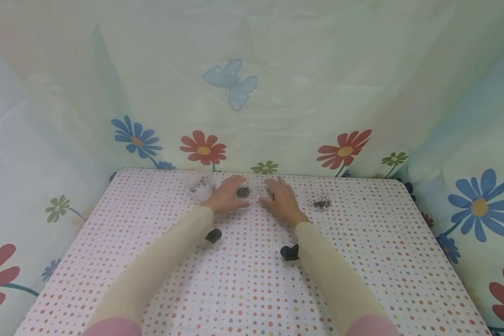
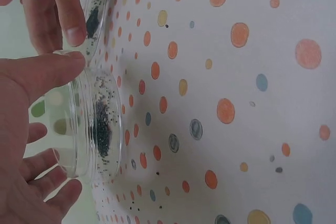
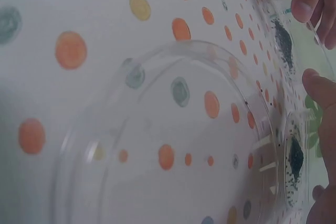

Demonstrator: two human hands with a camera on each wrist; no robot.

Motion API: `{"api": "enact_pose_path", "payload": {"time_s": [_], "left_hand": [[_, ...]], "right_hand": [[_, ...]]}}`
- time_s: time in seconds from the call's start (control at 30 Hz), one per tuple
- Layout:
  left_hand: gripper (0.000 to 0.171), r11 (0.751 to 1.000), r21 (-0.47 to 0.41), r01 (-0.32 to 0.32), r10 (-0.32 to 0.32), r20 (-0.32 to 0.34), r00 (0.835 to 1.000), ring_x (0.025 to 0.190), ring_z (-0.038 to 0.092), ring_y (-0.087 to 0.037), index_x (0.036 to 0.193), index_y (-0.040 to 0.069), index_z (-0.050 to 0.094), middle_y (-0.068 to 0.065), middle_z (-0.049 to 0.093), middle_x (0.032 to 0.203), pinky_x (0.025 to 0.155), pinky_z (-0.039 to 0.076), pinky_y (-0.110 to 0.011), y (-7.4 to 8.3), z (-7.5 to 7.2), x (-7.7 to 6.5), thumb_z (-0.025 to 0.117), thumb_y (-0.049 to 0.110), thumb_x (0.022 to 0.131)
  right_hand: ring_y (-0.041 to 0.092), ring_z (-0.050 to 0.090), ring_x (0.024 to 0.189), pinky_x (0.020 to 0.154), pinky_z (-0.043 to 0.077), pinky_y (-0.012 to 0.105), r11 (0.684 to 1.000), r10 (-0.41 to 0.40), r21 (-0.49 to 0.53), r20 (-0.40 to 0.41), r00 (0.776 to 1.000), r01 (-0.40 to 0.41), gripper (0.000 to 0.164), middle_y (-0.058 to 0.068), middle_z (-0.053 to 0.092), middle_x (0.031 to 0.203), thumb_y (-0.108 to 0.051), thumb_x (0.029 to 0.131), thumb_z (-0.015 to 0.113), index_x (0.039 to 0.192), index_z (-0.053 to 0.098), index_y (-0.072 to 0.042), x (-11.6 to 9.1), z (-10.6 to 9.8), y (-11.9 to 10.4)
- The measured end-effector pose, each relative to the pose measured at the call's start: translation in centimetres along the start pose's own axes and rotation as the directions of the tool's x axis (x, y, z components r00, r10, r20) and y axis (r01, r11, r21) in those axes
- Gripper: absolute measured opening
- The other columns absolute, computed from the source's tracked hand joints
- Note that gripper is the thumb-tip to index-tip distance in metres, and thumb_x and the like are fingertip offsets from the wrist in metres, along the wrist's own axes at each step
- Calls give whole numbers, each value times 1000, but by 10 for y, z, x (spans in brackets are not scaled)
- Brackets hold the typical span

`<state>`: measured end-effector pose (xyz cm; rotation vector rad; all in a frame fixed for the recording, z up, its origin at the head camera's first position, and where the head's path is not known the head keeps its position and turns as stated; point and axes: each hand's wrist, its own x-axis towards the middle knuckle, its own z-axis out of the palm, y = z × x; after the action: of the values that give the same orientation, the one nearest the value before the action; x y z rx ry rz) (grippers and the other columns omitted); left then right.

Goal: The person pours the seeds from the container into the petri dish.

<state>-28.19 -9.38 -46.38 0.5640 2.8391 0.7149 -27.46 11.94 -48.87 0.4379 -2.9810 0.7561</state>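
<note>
My left hand (image 1: 226,196) grips a clear petri dish lid (image 2: 77,124), thumb at one side of the rim and fingers at the other. The lid sits over a petri dish with dark grains (image 2: 103,124), close above the table. My right hand (image 1: 281,200) is just to the right, thumb and fingers spread apart, its fingertips near the same rim. Below it in the right wrist view is another petri dish with dark grains (image 3: 295,156). Large in that view's foreground lies a clear, round lid (image 3: 184,129).
Another clear dish with grains (image 1: 200,184) stands left of my left hand, and one (image 1: 320,203) stands right of my right hand. A dotted cloth covers the table (image 1: 252,289). Behind it hangs a flowered curtain (image 1: 298,107). Small black pieces (image 1: 290,252) sit beside the sleeves.
</note>
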Motion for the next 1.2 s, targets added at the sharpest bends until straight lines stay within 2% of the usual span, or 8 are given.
{"api": "enact_pose_path", "payload": {"time_s": [0.17, 0.47, 0.77, 1.2], "left_hand": [[80, 1000, 18, 10, -10, 6, 1000, 139, 24, -23, 142, 21, 30, -2, 25, 150, 110, 28, -48, 3, 1, 2, 68, 45, 76], [79, 998, 41, 56, -57, 25, 998, 140, 21, -24, 142, 21, 29, -3, 22, 151, 112, 23, -47, 5, 0, 2, 69, 43, 77], [78, 995, 46, 86, -87, 26, 996, 139, 22, -24, 141, 18, 31, -4, 23, 151, 113, 24, -45, 6, 3, 3, 69, 41, 77], [79, 995, 40, 89, -90, 36, 995, 140, 19, -24, 143, 20, 27, -4, 19, 152, 113, 23, -46, 2, 5, 4, 68, 41, 78]], "right_hand": [[32, 14, 141, 115, 12, 51, 1000, 17, -5, 9, 1000, -17, 62, 7, 33, 147, -42, 87, 57, 139, 36, -16, -2, -3, 2], [33, 15, 141, 113, 14, 53, 1000, 30, -5, -5, 1000, -30, 61, 7, 34, 146, -41, 86, 58, 138, 38, -15, -5, -5, 7], [32, 14, 141, 114, 14, 52, 999, 40, -6, 2, 999, -40, 60, 6, 34, 147, -40, 87, 58, 138, 38, -16, -7, -7, 9], [36, 18, 139, 111, 21, 54, 1000, 9, -8, -42, 999, -9, 60, 13, 33, 146, -38, 86, 60, 136, 41, -11, -12, -11, 15]]}}
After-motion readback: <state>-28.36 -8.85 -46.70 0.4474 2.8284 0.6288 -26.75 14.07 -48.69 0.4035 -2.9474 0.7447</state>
